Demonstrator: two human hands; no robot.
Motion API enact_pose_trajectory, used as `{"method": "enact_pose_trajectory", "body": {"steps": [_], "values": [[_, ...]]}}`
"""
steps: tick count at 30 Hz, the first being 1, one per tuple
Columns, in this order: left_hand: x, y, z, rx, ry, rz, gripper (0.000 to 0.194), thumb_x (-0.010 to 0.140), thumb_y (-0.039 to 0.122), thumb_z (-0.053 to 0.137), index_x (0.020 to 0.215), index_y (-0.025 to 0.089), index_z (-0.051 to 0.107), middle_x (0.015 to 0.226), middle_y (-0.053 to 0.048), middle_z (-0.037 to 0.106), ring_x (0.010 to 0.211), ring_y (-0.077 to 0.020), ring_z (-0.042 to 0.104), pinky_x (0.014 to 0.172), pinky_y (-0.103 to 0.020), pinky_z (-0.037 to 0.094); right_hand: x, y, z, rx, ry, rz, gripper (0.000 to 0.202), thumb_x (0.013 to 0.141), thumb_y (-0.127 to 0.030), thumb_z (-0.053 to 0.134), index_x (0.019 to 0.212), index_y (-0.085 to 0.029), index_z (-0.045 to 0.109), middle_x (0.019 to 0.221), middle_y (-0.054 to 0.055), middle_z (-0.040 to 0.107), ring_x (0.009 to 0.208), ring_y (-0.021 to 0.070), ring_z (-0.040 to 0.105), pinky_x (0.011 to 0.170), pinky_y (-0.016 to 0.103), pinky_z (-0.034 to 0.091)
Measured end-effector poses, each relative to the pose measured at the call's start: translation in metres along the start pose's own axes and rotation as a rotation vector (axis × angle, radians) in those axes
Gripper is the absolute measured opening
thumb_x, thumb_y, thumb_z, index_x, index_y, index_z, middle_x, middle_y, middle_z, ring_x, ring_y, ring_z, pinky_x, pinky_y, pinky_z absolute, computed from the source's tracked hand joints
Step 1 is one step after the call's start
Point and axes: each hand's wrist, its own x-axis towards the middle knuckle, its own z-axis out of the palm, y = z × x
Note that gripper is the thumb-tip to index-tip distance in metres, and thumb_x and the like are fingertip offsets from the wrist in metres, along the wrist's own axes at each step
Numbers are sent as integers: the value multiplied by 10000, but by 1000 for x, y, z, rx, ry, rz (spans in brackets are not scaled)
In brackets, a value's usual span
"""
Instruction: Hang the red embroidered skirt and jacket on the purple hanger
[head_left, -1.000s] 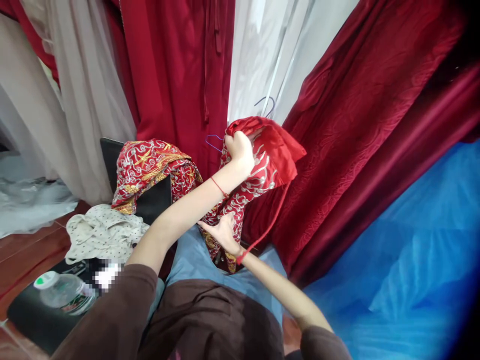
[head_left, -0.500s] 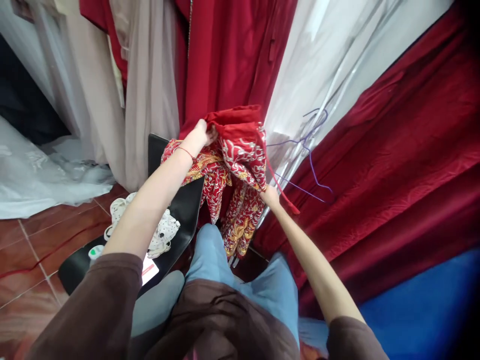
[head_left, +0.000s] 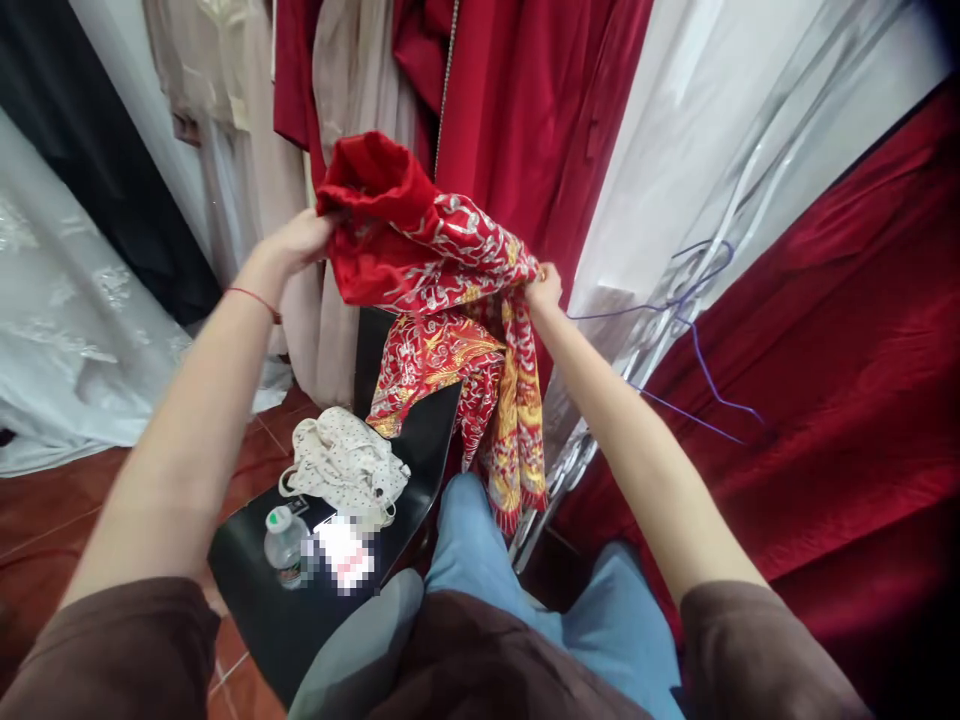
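Observation:
A red garment [head_left: 450, 245] with silver and gold embroidery is stretched between my two hands. My left hand [head_left: 304, 238] is closed on its plain red band, which gapes like a waist or hem opening; some of those fingers are hidden by cloth. Farther right, my right hand [head_left: 545, 287] grips the embroidered part in a fist. Below that hand, a fringed gold-and-red length of cloth [head_left: 517, 430] hangs down by my knee. Another embroidered red piece [head_left: 420, 360] lies over the black chair; whether it belongs to the same garment I cannot tell.
On the black chair [head_left: 255, 590] lie a white dotted cloth bundle [head_left: 341, 465], a small clear bottle [head_left: 285, 550] and a blurred-out bright item [head_left: 346, 555]. A purple wire hanger [head_left: 701, 340] hangs on the white rack at right. Gowns and red drapes [head_left: 810, 380] surround me.
My left hand has moved left and up, pulling the red band wide. My right hand has risen with the embroidered cloth. The camera view has shifted, showing more of the chair.

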Motion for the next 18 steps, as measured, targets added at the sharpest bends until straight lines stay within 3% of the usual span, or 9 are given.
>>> {"method": "enact_pose_trajectory", "body": {"steps": [2,4,6,8,9,11,14,18], "values": [[-22,1,-44,230,-285,-179,262,920,257,611,1156,145,625,972,21,752,941,-120,632,982,-311,516,15,-20,4,150,120,-6,329,901,-240,350,1140,-163,562,1067,76,671,1002,203,630,923,381,489],[-40,3,-77,528,-465,-518,338,736,45,697,1059,140,668,920,45,755,931,-121,653,926,-267,527,15,-40,6,210,88,-143,321,886,-214,387,1155,-160,555,1116,78,672,1045,195,619,959,372,476],[-52,4,-92,817,-534,-847,400,659,-43,683,1027,114,680,842,31,755,912,-140,689,871,-258,543,-3,-60,7,127,-105,-337,344,869,-172,426,1188,-149,552,1165,88,675,1072,196,619,967,354,473],[-57,7,-89,1097,-503,-1012,353,689,-21,675,1026,83,683,751,1,737,878,-180,716,837,-302,562,-35,-77,12,-75,-376,-486,377,852,-134,474,1217,-146,567,1182,100,686,1061,210,633,942,339,481],[-57,9,-80,1191,-484,-994,319,719,2,665,1030,69,683,720,-10,727,857,-193,720,830,-327,567,-53,-83,15,-210,-507,-542,396,847,-123,498,1234,-152,578,1175,107,695,1042,222,643,922,338,485],[-56,14,-54,1217,-519,-804,303,783,40,624,1081,63,676,743,-17,732,850,-176,710,857,-332,557,-90,-92,23,-495,-674,-626,456,867,-116,513,1316,-167,570,1161,138,706,1036,257,649,902,358,486],[-52,24,1,1024,-669,-532,308,875,154,576,1171,138,658,962,-12,769,912,-106,691,878,-209,511,-125,-93,29,-693,-689,-689,511,919,-101,443,1423,-151,509,1160,193,697,1127,299,612,946,403,462],[-46,37,78,1021,-895,-299,333,906,387,526,1095,177,702,1102,-75,755,971,-152,701,765,-173,495,-139,-76,24,-745,-671,-789,555,935,-145,449,1487,-93,427,1276,236,635,1258,324,526,1045,463,392]]}}
